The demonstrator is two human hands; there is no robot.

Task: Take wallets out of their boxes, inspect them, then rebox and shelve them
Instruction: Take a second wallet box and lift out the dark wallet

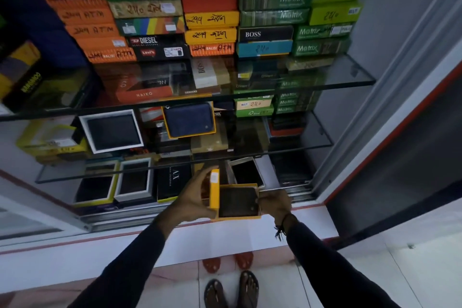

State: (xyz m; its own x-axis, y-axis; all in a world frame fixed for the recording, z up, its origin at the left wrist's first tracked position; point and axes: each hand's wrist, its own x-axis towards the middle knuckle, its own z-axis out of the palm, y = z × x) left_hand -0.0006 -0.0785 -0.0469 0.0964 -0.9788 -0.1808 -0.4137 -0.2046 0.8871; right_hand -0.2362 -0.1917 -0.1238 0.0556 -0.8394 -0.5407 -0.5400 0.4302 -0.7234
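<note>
A yellow wallet box (238, 217) is open in front of the lowest shelf, with a dark brown wallet (237, 201) lying in its tray. My left hand (196, 195) grips the upright yellow lid (214, 191) at the box's left side. My right hand (273, 204) holds the tray's right edge, fingers touching the wallet's right side. Both arms wear dark sleeves.
Glass shelves (350, 82) carry stacks of coloured wallet boxes (210, 17). Open display boxes show a blue wallet (190, 120) and dark wallets (112, 131). A grey cabinet wall (375, 107) stands at the right. A white ledge (225, 240) is below, with my sandalled feet (232, 290) on tile.
</note>
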